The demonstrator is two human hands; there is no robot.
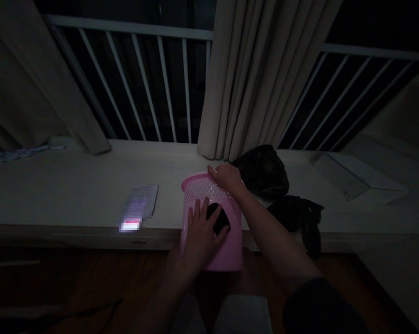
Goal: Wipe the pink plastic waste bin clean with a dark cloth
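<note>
A pink plastic wastebasket (228,250) with a band of honeycomb holes below its rim is tipped toward me at the ledge's front edge, between my legs. My right hand (229,177) is closed over the rim at its upper right. Fingers spread, my left hand (203,232) lies flat against the basket's side. A black patch (218,219) shows between and beside those fingers; whether it is a loose piece or part of the basket I cannot tell. Just behind my right forearm sits a bulging black plastic bag (265,172). The basket's inside is hidden.
Another crumpled black bag (296,213) hangs over the edge of the white ledge (73,195). Printed paper (151,200) lies left of the basket, partly under a pixelated bright patch. A white box (358,176) stands right. Curtains (240,83) and railings (136,32) are behind.
</note>
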